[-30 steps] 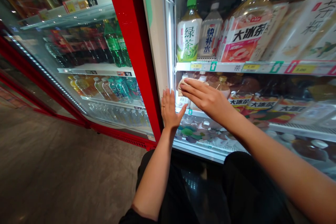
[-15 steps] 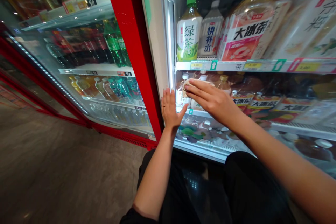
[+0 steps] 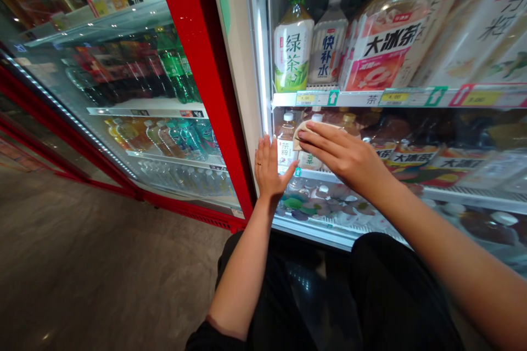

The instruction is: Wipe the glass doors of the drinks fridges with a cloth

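Against the glass door of the drinks fridge, my right hand (image 3: 343, 149) presses a folded cream cloth (image 3: 303, 125) under its fingers. Part of the cloth is hidden by the fingers. My left hand (image 3: 269, 170) lies flat at the glass door's left edge, fingers stretched upward and thumb out to the right. A ring is on one of its fingers. Behind the glass, near both hands, stands a small tea bottle (image 3: 285, 148) with a white label. The upper shelf holds a green tea bottle (image 3: 293, 49) and a large iced tea bottle (image 3: 385, 44).
A red-framed fridge (image 3: 201, 66) with several rows of bottles stands to the left. The grey floor (image 3: 82, 263) stretches in front of it. My bent knees, in black trousers (image 3: 382, 269), are close to the fridge's lower edge (image 3: 317, 238).
My right hand has slid the cloth slightly to the right across the glass. My left hand stays in about the same place. The view has shifted slightly.
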Tool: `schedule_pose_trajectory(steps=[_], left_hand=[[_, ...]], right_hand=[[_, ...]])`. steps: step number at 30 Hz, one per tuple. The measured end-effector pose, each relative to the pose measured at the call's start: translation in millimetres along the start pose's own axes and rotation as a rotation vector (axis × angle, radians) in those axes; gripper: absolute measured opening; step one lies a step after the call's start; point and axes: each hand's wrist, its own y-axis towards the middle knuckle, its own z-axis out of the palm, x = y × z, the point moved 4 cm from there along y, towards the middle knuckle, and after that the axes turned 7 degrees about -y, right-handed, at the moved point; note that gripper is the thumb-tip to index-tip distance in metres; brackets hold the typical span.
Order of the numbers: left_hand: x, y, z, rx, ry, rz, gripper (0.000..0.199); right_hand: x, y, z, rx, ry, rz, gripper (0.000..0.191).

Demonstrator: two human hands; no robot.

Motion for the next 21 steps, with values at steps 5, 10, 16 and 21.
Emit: schedule_pose_trajectory(steps=[5, 10, 16, 21], left_hand=[[-7, 1, 0.3, -0.043, -0.010, 0.057, 0.102], [-13, 3, 2.9, -0.067, 0.013, 0.102, 0.100], [-11, 2, 7.1, -0.016, -0.003, 0.057, 0.101], [-15, 1, 9.6, -0.043, -0.002, 0.097, 0.096]], right_hand=[[-4, -5, -8, -0.034, -0.005, 0.067, 0.065], [-2, -4, -5, -0.018, -0.024, 0.026, 0.058], [-9, -14, -19, -0.045, -0.072, 0.056, 0.057], [-5, -12, -12, -0.046, -0.067, 0.047, 0.054]])
